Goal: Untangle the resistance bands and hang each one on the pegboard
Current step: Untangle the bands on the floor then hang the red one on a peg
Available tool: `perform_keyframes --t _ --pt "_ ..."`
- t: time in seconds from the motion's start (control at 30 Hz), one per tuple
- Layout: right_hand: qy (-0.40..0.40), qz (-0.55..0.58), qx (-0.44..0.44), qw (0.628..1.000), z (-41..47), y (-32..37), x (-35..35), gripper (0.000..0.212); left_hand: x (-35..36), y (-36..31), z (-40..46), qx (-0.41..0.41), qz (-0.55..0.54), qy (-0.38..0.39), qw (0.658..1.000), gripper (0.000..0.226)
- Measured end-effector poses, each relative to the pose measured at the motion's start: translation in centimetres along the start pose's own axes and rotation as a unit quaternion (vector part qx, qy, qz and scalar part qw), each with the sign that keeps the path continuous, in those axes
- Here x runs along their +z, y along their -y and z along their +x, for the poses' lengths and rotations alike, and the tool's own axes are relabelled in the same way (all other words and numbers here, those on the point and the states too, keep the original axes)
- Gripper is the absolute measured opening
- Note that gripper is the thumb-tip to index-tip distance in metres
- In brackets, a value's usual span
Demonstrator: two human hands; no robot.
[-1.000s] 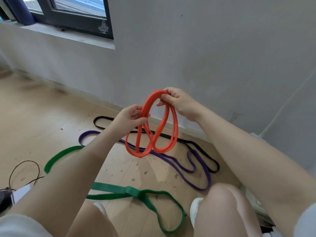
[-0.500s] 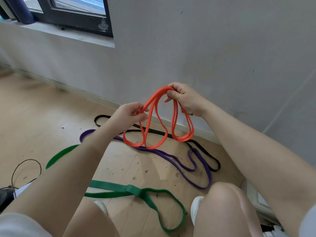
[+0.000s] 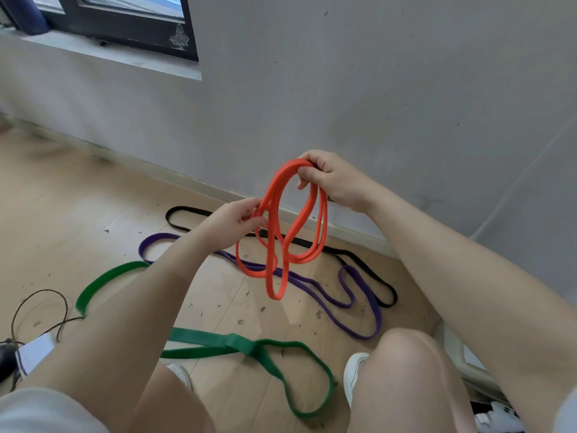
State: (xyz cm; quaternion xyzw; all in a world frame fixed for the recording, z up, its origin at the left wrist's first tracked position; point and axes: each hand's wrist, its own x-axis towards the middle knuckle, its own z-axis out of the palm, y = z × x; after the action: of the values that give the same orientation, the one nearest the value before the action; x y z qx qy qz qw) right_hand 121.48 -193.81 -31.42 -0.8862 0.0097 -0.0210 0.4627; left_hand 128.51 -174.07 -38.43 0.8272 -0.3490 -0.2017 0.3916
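Observation:
An orange resistance band (image 3: 274, 245) hangs in several loops in front of me. My right hand (image 3: 331, 179) pinches the top of the loops. Lower and to the left, my left hand (image 3: 234, 223) grips a strand of the same band. On the wooden floor below lie a purple band (image 3: 343, 298), a black band (image 3: 368, 264) by the wall and a wide green band (image 3: 237, 343) near my feet. No pegboard is in view.
A grey wall (image 3: 374, 89) with a skirting board runs behind the bands, and a dark window frame (image 3: 125, 23) sits at the top left. A thin brown cord (image 3: 40, 304) loops on the floor at the left. My knees (image 3: 406, 354) and white shoes fill the bottom.
The orange loops have gathered closer together and now hang lower in a narrow bunch. My right hand has shifted slightly, still at the top of the band.

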Motion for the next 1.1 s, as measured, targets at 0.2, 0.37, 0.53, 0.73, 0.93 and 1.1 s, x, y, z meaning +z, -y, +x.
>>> perform_keyframes --t 0.2,0.37,0.53,0.73,0.93,1.1 --pt "0.008 -0.028 0.0 1.0 0.3 -0.4 0.2 0.011 -0.4 0.0 -0.5 -0.011 0.063 0.028 0.998 0.022" --pt "0.008 -0.025 -0.006 1.0 0.5 0.0 0.9 0.01 1.0 -0.2 -0.5 -0.036 0.042 0.007 0.998 0.036" --pt "-0.01 0.013 -0.021 1.0 0.4 0.7 0.1 0.011 0.7 -0.3 0.6 -0.043 0.035 -0.032 0.998 0.06" --pt "-0.005 0.006 -0.029 1.0 0.5 1.8 -0.4 0.011 0.1 -3.3 1.1 0.048 -0.152 -0.084 0.984 0.06" --pt "0.0 0.023 -0.014 1.0 0.5 1.5 -1.2 0.01 -0.3 -5.3 1.4 0.057 -0.162 -0.087 0.981 0.012" --pt "0.0 0.023 0.033 0.999 -0.3 -0.3 -2.7 0.01 -2.6 -6.2 1.8 0.038 -0.131 -0.042 0.99 0.009"
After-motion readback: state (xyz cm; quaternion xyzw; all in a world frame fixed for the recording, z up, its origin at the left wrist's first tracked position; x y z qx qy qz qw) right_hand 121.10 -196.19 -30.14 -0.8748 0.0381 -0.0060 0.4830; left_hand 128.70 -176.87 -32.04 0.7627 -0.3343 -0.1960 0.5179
